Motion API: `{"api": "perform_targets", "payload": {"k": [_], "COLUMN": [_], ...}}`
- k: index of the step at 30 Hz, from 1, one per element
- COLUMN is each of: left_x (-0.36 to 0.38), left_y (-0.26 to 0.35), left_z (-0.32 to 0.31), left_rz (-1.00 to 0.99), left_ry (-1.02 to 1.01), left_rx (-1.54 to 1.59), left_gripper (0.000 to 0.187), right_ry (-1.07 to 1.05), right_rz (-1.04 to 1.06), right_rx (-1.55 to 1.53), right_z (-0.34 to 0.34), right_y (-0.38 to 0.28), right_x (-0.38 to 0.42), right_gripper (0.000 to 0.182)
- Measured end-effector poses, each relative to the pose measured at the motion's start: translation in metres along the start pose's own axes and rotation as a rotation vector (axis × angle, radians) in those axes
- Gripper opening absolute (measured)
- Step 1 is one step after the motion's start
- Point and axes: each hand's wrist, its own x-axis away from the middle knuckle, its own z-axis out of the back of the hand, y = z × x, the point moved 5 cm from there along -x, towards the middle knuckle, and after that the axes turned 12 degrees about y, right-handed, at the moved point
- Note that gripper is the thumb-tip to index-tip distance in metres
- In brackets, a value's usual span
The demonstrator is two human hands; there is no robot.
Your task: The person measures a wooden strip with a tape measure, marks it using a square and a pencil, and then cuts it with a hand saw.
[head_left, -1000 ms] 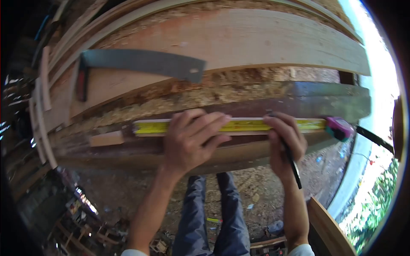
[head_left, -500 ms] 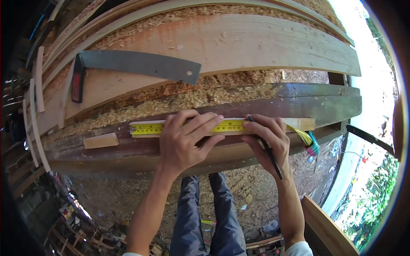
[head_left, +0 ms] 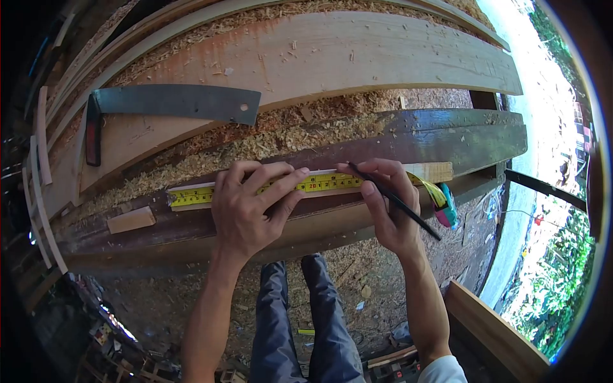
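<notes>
A yellow tape measure blade (head_left: pixel 191 196) runs along a narrow light wood strip (head_left: pixel 433 172) on the dark beam. My left hand (head_left: pixel 249 207) is closed over blade and strip, pressing them together with thumb and fingers. Farther right, my right hand (head_left: pixel 391 204) pinches a black pencil (head_left: pixel 402 205), its upper end by the strip's far edge and its other end slanting down to the right. Beyond that hand the blade bends down to the teal and pink tape case (head_left: pixel 446 207), which hangs at the beam's front edge.
A metal try square (head_left: pixel 179 102) lies on a wide pale plank (head_left: pixel 357 54) behind the beam (head_left: pixel 460 143). Left of the strip sits a small wood offcut (head_left: pixel 131 220). Shavings cover the gaps between boards. A board (head_left: pixel 495 329) stands at lower right.
The whole view has shifted, so the bench things appear farther left. The pencil in my right hand now lies flatter, its lower end swung to the right. My left hand keeps its hold.
</notes>
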Motion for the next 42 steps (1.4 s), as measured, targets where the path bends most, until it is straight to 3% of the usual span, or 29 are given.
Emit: {"api": "perform_targets", "payload": {"k": [5,9,15,19,22,42], "left_x": [0.0,0.001,-0.001,0.0,-0.001,-0.001], "left_y": [0.0,0.0,0.0,-0.002,-0.002,0.001], "left_z": [0.0,0.0,-0.001,-0.002,0.0,-0.002], "left_rz": [0.0,0.004,0.008,0.015,0.024,-0.045], "left_ry": [0.005,0.015,0.001,0.02,0.013,0.021], "left_rx": [-0.015,-0.01,-0.006,0.014,0.019,-0.024], "left_gripper": [0.028,0.027,0.026,0.026,0.026,0.026], "right_ry": [-0.11,0.089,-0.097,0.022,-0.078,-0.042], "right_rz": [0.33,0.217,0.213,-0.019,0.205,0.279], "right_rx": [0.164,0.052,0.198,0.065,0.185,0.244], "right_z": [0.004,0.005,0.007,0.005,0.001,0.001], "right_y": [0.0,-0.005,0.0,0.003,-0.007,-0.001], "right_x": [-0.003,0.001,0.001,0.004,0.0,0.002], "right_gripper": [0.03,0.047,0.029,0.01,0.012,0.013]}}
